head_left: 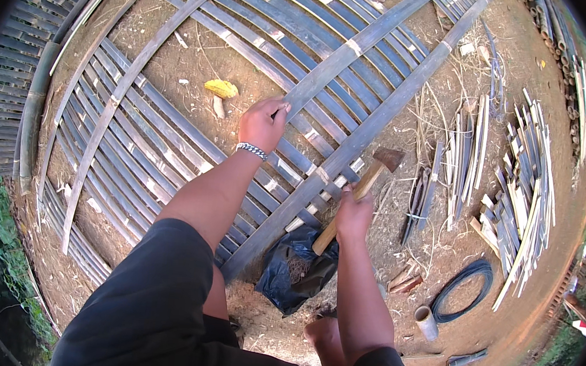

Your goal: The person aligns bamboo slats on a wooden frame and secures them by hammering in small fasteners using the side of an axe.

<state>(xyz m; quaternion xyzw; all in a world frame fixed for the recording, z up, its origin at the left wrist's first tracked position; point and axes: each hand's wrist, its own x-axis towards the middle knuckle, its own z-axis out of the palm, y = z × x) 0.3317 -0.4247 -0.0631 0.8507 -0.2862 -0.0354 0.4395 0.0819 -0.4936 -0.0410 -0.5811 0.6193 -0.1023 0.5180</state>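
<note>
My left hand [263, 125], a chain bracelet at its wrist, is closed at the near end of a flat bamboo slat [352, 47]. This slat lies slantwise across many narrower dark strips of a bamboo lattice [279, 37]. In my right hand [355, 214] is a hatchet [372, 176], gripped by its pale wooden handle with the rusty head pointing up and away. Beneath the hatchet runs the lattice's long right edge slat [353, 146]. An open black plastic bag [275, 280] holding small brownish pieces, perhaps nails, sits on the ground near my feet.
Piles of split bamboo strips [525, 191] lie to the right. Nearer are a coil of dark cord [462, 291] and a short pale tube [426, 323]. A yellow object [221, 89] rests on the dirt beyond my left hand. Another bamboo panel [7, 71] stands at far left.
</note>
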